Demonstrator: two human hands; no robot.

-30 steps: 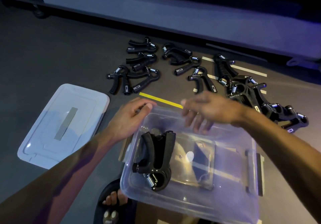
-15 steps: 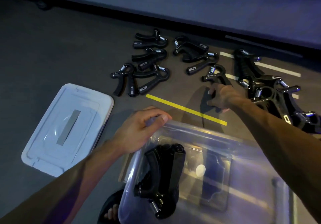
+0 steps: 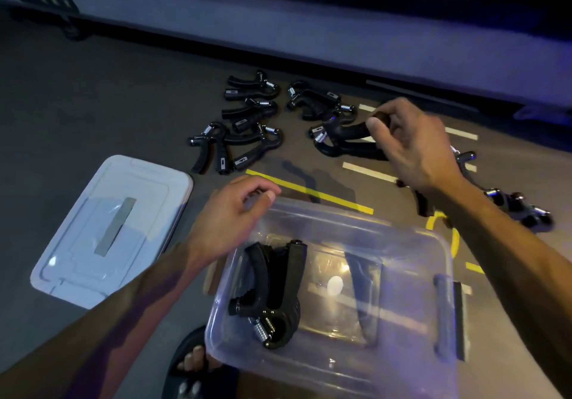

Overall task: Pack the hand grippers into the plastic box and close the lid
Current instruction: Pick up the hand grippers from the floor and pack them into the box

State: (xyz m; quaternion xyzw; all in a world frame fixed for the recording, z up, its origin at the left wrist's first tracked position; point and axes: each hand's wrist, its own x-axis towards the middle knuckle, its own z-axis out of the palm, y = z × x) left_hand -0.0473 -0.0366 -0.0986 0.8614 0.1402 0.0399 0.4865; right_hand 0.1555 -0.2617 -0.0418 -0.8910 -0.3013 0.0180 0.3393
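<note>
My right hand pinched a hand gripper lying crosswise just beyond the plastic box, whose far-left rim my left hand gripped.

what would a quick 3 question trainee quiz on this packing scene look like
1. True or false: the lid is already on the plastic box.
2. The right hand grips: A) a hand gripper B) the lid C) the box rim
3. Fill in: the left hand holds the box at its ____ left corner.

Key:
1. False: the lid lies on the floor, left of the box.
2. A: it holds the lifted hand gripper by its handles.
3. Far. One packed gripper sits inside the box.
</note>
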